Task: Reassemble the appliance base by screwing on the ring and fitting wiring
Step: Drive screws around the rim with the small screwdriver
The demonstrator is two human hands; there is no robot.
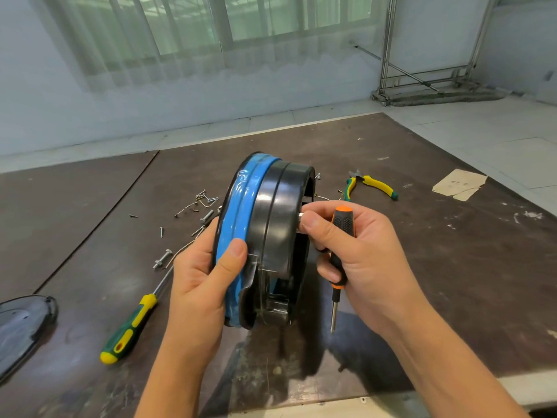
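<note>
I hold the round appliance base [271,212] on edge above the table; it has a blue band [241,203] on its left side and a black ring [281,206] on its right. My left hand [202,282] grips its lower left rim, thumb across the blue band. My right hand [352,251] holds an orange-and-black screwdriver [339,251] in the palm, tip pointing down, while thumb and forefinger pinch a small metal part [300,218] at the ring's right edge. The inside of the base is mostly hidden.
Loose screws, bolts and bent wire [199,212] lie on the dark table [452,267] behind the base. A green-and-yellow screwdriver [132,324] lies at the left, yellow-green pliers [370,185] at the back right, a dark glass lid [21,324] at the far left, and a paper scrap [458,184] at the right.
</note>
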